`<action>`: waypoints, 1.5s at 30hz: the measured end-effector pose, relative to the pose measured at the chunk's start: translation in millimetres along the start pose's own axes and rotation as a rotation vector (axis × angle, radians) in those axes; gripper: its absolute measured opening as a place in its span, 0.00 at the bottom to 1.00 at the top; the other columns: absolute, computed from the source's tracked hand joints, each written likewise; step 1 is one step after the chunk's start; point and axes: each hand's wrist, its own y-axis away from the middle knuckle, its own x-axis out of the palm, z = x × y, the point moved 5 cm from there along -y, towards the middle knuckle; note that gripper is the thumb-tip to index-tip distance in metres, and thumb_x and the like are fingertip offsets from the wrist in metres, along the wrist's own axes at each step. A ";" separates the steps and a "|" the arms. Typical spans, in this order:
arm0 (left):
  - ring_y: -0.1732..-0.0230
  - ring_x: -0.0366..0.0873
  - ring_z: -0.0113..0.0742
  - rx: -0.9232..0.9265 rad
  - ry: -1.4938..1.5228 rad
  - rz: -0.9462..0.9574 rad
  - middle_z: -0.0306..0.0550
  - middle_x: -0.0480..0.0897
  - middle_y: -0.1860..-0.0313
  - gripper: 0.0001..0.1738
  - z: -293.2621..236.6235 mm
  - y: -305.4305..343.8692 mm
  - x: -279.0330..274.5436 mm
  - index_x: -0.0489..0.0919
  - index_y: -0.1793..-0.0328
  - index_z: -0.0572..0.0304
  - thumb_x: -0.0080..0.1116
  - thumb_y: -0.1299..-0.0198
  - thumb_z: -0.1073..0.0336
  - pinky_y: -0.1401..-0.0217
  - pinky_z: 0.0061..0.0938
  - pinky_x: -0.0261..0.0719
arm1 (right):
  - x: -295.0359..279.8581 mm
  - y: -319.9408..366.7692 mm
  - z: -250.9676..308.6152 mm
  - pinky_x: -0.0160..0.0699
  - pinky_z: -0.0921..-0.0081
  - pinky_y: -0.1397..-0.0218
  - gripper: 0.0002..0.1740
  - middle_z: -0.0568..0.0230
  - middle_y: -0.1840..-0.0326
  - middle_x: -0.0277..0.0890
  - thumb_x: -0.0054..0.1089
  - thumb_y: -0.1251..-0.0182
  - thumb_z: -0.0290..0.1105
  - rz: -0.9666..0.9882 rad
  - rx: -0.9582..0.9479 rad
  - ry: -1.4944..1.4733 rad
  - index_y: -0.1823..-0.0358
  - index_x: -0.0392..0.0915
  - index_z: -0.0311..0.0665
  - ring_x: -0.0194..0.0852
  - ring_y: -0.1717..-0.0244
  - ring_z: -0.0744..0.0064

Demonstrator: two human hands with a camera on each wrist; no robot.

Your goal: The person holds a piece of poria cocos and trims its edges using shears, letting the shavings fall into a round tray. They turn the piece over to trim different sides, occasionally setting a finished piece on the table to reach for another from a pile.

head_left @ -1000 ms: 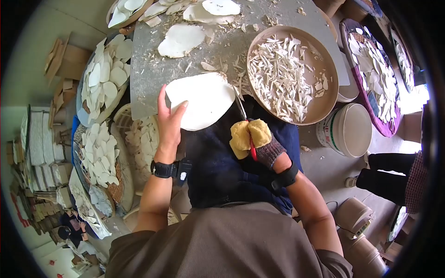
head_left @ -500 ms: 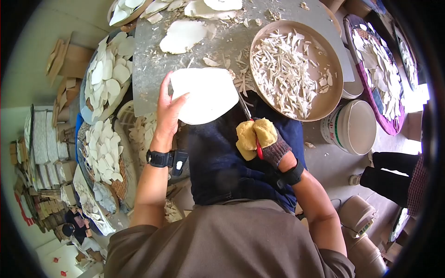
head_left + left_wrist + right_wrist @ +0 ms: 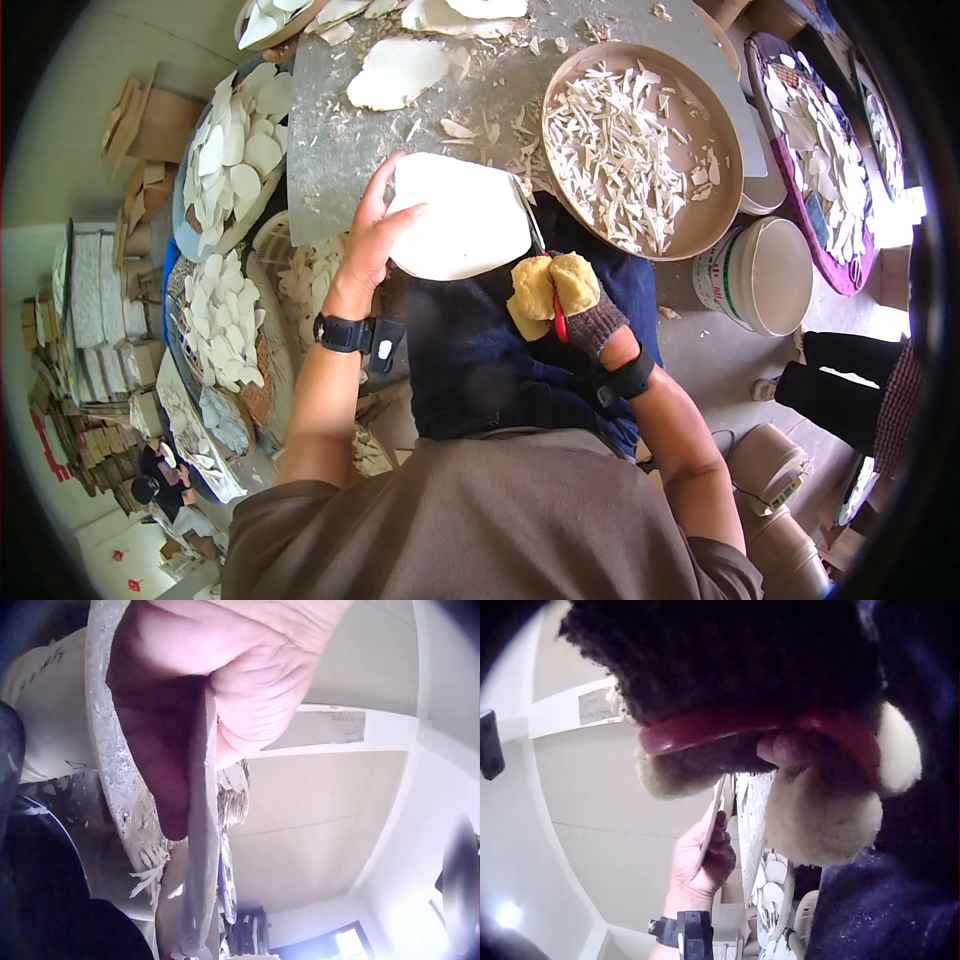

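Over the person's dark-aproned lap, at the 6 o'clock edge of the grey counter (image 3: 340, 150), a flat white sheet (image 3: 465, 220) is held roughly level. The left hand (image 3: 372, 250) grips it at its 9 o'clock rim, thumb on top and fingers curled round the edge; the left wrist view shows the sheet's thin edge (image 3: 201, 847) pinched in that hand. The right hand (image 3: 580, 305), in a dark knit glove, is closed round the red handles of the scissors (image 3: 558, 322), which are wrapped in yellow padding (image 3: 545, 285). Their blades point toward 12 o'clock and lie against the sheet's 3 o'clock edge. A round tray (image 3: 712, 215) of white trimmings sits on the counter at 2 o'clock from the sheet, and a white bucket (image 3: 765, 275) stands at 3 o'clock.
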 end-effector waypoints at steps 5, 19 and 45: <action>0.43 0.71 0.34 0.005 -0.006 0.001 0.49 0.70 0.40 0.39 -1.3 -2.1 -2.5 0.55 0.28 0.59 0.57 0.47 0.78 0.40 0.27 0.70 | -7.9 -3.6 15.1 0.72 0.59 0.62 0.06 0.53 0.72 0.73 0.56 0.52 0.28 -0.035 -0.109 0.176 0.71 0.73 0.36 0.72 0.67 0.50; 0.41 0.69 0.32 -0.063 -0.105 0.164 0.46 0.68 0.37 0.40 -14.4 -4.0 -11.3 0.55 0.27 0.59 0.56 0.47 0.75 0.38 0.25 0.67 | -3.1 10.2 9.5 0.75 0.68 0.55 0.10 0.60 0.64 0.77 0.57 0.43 0.30 0.246 0.276 -0.251 0.60 0.75 0.38 0.77 0.60 0.60; 0.53 0.76 0.57 0.600 -1.620 -0.726 0.62 0.79 0.57 0.32 -28.1 -192.8 -3.6 0.77 0.56 0.71 0.64 0.55 0.46 0.51 0.39 0.76 | 29.7 36.1 -9.3 0.74 0.78 0.51 0.11 0.70 0.59 0.76 0.52 0.32 0.32 0.267 0.819 -1.137 0.53 0.75 0.36 0.75 0.57 0.76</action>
